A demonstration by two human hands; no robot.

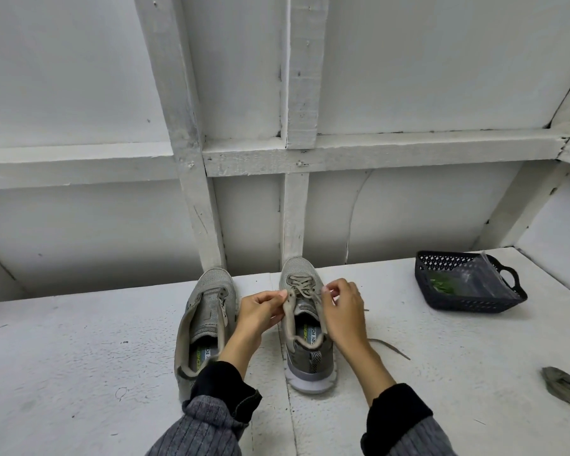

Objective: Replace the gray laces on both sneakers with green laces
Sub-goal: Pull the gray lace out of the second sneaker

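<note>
The right sneaker (pixel 305 320) stands on the white counter (pixel 79 357), its gray lace (pixel 305 286) threaded only through the eyelets nearer the toe. Both hands are on it: the left hand (pixel 260 311) pinches the eyelet flap, the right hand (pixel 343 311) pinches a strand. A loose lace end (pixel 389 347) trails right of this sneaker. Left of it stands the other sneaker (pixel 204 324), apparently laceless. Well to the right, a dark basket (pixel 468 283) holds green laces (pixel 441 285). Unlacing seems under way; next, draw the remaining crossings out.
</note>
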